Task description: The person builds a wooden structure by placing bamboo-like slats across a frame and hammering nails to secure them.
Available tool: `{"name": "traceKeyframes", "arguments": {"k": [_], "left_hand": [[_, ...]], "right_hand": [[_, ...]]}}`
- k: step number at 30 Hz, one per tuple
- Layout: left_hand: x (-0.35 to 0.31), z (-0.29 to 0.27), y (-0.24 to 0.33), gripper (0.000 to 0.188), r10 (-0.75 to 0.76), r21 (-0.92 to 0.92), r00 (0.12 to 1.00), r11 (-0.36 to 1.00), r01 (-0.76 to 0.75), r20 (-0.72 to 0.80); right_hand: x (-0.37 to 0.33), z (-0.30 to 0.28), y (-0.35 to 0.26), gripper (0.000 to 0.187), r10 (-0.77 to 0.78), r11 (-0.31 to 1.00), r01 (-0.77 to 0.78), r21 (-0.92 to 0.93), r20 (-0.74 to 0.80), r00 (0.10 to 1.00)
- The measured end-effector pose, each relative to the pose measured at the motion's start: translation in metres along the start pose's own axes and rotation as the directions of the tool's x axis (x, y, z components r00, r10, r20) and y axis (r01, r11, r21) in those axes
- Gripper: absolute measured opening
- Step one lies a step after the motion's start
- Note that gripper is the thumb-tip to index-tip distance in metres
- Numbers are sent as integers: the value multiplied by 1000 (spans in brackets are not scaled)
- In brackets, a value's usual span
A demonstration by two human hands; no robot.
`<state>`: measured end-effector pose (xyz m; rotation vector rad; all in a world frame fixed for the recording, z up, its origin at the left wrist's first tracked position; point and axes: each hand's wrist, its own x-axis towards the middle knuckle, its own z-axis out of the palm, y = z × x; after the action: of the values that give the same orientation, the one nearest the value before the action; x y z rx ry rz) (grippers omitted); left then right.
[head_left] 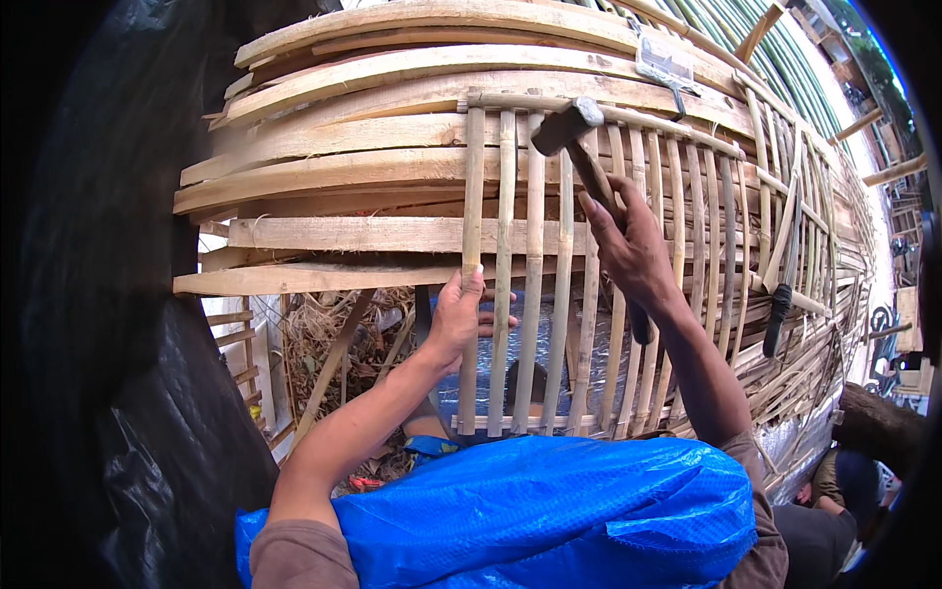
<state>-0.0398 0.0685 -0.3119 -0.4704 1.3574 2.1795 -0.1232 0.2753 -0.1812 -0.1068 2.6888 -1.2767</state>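
A bamboo frame [535, 250] of upright slats nailed between an upper and a lower rail stands in front of me. My left hand [459, 319] is closed round its leftmost bamboo slat [473, 206], thumb in front and fingers reaching behind. In my right hand [633, 240] is a hammer [589, 177], gripped round its wooden handle. Its dark metal head tilts up and left, a little below the top rail [530, 101] in the picture. Whether the head touches a slat I cannot tell.
Long sawn boards [334, 177] lie stacked behind the frame. A clear plastic packet [663, 61] rests on them. More slatted bamboo pieces and a black-handled tool [778, 319] are at the right. Blue sheeting [530, 510] covers my lap. Another person [834, 501] sits at lower right.
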Motion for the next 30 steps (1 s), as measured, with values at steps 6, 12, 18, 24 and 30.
{"name": "traceKeyframes", "arguments": {"k": [6,12,18,24,30], "left_hand": [[-1,2,0,46,-36,-8,999,999,35,-15],[2,-1,-6,52,-46,-56,999,997,47,10],[1,-1,-4,52,-40,-60,999,997,41,25],[-2,-1,-3,51,-34,-38,999,999,35,9],[-1,0,-3,51,-64,-43,998,997,64,-5]], "right_hand": [[81,25,-17,35,-219,952,221,-212,34,975],[98,37,-7,36,-244,944,242,-224,20,970],[109,48,-10,35,-229,941,224,-254,12,973],[107,51,-24,37,-204,955,184,-232,-69,976],[94,64,-24,26,-293,947,254,-199,-202,935]]}}
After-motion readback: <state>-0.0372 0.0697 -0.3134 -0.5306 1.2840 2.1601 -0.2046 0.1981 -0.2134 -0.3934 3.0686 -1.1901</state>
